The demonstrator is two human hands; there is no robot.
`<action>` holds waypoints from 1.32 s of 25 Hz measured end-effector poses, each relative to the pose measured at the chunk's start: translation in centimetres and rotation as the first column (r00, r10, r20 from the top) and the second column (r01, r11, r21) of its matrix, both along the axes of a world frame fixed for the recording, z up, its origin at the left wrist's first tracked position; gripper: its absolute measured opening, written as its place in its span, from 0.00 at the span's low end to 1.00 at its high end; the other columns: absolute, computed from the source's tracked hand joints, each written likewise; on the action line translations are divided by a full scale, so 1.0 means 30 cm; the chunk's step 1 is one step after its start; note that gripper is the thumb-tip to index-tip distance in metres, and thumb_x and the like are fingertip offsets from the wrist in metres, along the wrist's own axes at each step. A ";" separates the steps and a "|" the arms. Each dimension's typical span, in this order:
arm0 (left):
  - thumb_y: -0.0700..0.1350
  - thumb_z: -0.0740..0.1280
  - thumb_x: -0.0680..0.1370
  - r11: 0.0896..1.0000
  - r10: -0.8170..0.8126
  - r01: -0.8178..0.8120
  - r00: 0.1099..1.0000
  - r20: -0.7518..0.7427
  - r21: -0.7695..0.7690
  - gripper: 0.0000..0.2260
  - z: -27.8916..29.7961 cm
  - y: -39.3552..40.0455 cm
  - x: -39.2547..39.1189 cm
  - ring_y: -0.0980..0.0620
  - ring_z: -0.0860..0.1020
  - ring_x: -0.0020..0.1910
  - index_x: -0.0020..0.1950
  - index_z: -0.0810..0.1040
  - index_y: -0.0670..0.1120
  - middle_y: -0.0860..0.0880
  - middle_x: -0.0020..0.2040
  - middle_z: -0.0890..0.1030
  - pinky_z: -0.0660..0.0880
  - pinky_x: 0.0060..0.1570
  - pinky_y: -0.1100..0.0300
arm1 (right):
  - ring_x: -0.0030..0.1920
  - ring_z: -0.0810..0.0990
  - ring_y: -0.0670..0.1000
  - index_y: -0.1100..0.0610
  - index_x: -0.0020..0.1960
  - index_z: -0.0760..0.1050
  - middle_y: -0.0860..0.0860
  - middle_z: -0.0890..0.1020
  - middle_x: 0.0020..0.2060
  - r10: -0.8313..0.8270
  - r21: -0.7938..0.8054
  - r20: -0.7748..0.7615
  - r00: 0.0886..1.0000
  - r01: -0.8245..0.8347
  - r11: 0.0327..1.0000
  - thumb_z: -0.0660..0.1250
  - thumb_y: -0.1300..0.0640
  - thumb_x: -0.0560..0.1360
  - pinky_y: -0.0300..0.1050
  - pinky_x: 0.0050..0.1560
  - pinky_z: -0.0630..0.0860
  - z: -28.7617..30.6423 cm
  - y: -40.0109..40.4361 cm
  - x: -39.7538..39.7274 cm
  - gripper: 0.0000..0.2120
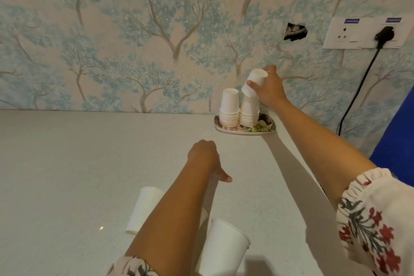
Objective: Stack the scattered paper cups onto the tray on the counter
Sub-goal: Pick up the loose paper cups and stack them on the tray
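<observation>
A floral tray (267,129) sits on the counter by the wall, bearing two stacks of upturned white paper cups: a left stack (229,107) and a right stack (249,111). My right hand (270,91) grips one white cup (255,82), tilted, right on top of the right stack. My left hand (207,158) hovers over the counter with fingers curled and thumb out, holding nothing. Near me stand loose upturned cups: one (143,208) left of my left forearm, one (223,248) to its right, another partly hidden beneath the arm.
The pale speckled counter (67,175) runs to a tree-patterned wall. A white socket plate (365,32) holds a black plug whose cable (356,92) hangs down at the right. A hole (294,31) gapes in the wall. Something blue (396,141) stands at the right edge.
</observation>
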State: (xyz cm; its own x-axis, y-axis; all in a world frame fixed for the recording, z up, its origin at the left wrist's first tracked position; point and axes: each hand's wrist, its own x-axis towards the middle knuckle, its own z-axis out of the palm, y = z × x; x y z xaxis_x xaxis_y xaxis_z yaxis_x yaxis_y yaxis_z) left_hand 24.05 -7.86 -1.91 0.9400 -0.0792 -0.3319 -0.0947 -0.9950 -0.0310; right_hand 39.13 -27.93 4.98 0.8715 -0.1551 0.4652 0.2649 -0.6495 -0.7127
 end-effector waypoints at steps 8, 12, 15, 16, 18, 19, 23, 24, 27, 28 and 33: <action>0.71 0.71 0.65 1.000 -0.009 0.009 1.000 0.015 -0.004 0.46 -0.009 0.008 -0.008 0.44 0.72 0.66 0.76 0.67 0.47 0.46 0.66 0.74 0.72 0.62 0.53 | 0.61 0.76 0.59 0.57 0.64 0.75 0.59 0.76 0.63 -0.082 -0.216 -0.024 0.996 0.075 0.974 0.70 0.54 0.77 0.44 0.52 0.69 -0.054 0.001 0.003 0.16; 0.71 0.69 0.67 1.000 -0.027 0.027 1.000 0.008 0.005 0.45 -0.011 0.011 -0.020 0.43 0.71 0.66 0.76 0.66 0.47 0.45 0.67 0.73 0.72 0.62 0.52 | 0.60 0.77 0.57 0.56 0.61 0.77 0.58 0.77 0.61 -0.065 -0.212 0.019 0.998 0.068 0.975 0.68 0.52 0.78 0.42 0.52 0.69 -0.039 -0.012 -0.060 0.13; 0.71 0.66 0.70 0.997 -0.080 0.080 0.997 0.013 0.019 0.42 -0.012 0.019 -0.043 0.42 0.70 0.67 0.77 0.64 0.48 0.44 0.67 0.72 0.72 0.62 0.50 | 0.58 0.78 0.55 0.57 0.59 0.78 0.56 0.79 0.59 0.025 -0.178 0.047 0.999 -0.016 0.984 0.69 0.52 0.78 0.44 0.56 0.74 -0.027 -0.002 -0.166 0.12; 0.71 0.64 0.71 0.995 -0.098 0.098 0.995 0.022 0.021 0.42 -0.014 0.024 -0.046 0.42 0.70 0.67 0.77 0.63 0.49 0.43 0.68 0.72 0.71 0.62 0.50 | 0.56 0.79 0.53 0.57 0.58 0.78 0.55 0.80 0.57 0.085 -0.158 0.061 0.994 -0.075 0.985 0.69 0.53 0.77 0.46 0.57 0.76 -0.023 0.007 -0.214 0.12; 0.71 0.63 0.72 0.994 -0.112 0.111 0.994 0.018 0.020 0.41 -0.012 0.030 -0.061 0.42 0.71 0.66 0.78 0.62 0.49 0.43 0.67 0.73 0.72 0.61 0.50 | 0.51 0.80 0.49 0.58 0.55 0.80 0.51 0.82 0.52 0.273 -0.166 0.063 0.960 -0.260 0.951 0.71 0.55 0.76 0.49 0.55 0.79 -0.025 0.031 -0.344 0.10; 0.71 0.63 0.72 0.994 -0.110 0.110 0.994 0.006 0.024 0.41 -0.010 0.030 -0.067 0.42 0.71 0.65 0.78 0.62 0.49 0.43 0.66 0.73 0.73 0.60 0.50 | 0.50 0.80 0.47 0.56 0.54 0.80 0.49 0.83 0.51 0.384 -0.192 0.040 0.923 -0.370 0.909 0.72 0.54 0.75 0.48 0.54 0.79 -0.031 0.046 -0.424 0.10; 0.65 0.66 0.73 0.997 -0.057 0.057 0.998 0.006 -0.050 0.33 0.003 0.027 -0.074 0.43 0.74 0.62 0.71 0.71 0.46 0.44 0.64 0.76 0.74 0.59 0.51 | 0.53 0.81 0.45 0.48 0.53 0.81 0.41 0.82 0.49 0.704 -0.284 -0.040 0.709 -0.684 0.672 0.72 0.45 0.75 0.39 0.52 0.77 -0.084 0.105 -0.755 0.10; 0.61 0.67 0.75 0.996 -0.029 0.030 0.999 0.016 -0.079 0.29 0.006 0.031 -0.070 0.43 0.75 0.62 0.70 0.72 0.45 0.45 0.64 0.76 0.74 0.58 0.52 | 0.53 0.81 0.46 0.48 0.53 0.81 0.41 0.82 0.50 0.752 -0.291 -0.055 0.657 -0.731 0.617 0.73 0.45 0.75 0.40 0.53 0.77 -0.096 0.116 -0.822 0.11; 0.54 0.62 0.80 0.999 -0.010 0.010 1.000 -0.017 -0.052 0.26 0.006 0.036 -0.063 0.43 0.71 0.67 0.77 0.64 0.47 0.43 0.71 0.71 0.71 0.63 0.51 | 0.58 0.78 0.44 0.48 0.57 0.79 0.40 0.80 0.54 0.814 -0.346 -0.171 0.556 -0.807 0.479 0.73 0.44 0.74 0.41 0.58 0.75 -0.124 0.133 -0.952 0.15; 0.56 0.62 0.80 0.999 -0.015 0.014 1.000 -0.021 -0.040 0.28 0.002 0.034 -0.067 0.42 0.69 0.69 0.78 0.61 0.48 0.43 0.73 0.68 0.69 0.65 0.51 | 0.60 0.76 0.42 0.48 0.59 0.78 0.40 0.79 0.56 0.809 -0.379 -0.223 0.544 -0.813 0.442 0.71 0.43 0.75 0.40 0.60 0.74 -0.131 0.135 -0.977 0.16; 0.72 0.62 0.72 0.998 -0.055 0.055 0.998 -0.006 0.012 0.42 -0.022 0.032 -0.077 0.42 0.65 0.73 0.79 0.59 0.52 0.46 0.76 0.65 0.66 0.67 0.47 | 0.64 0.71 0.42 0.47 0.67 0.73 0.41 0.76 0.62 0.773 -0.448 -0.398 0.494 -0.840 0.306 0.71 0.40 0.73 0.42 0.64 0.71 -0.149 0.145 -1.034 0.25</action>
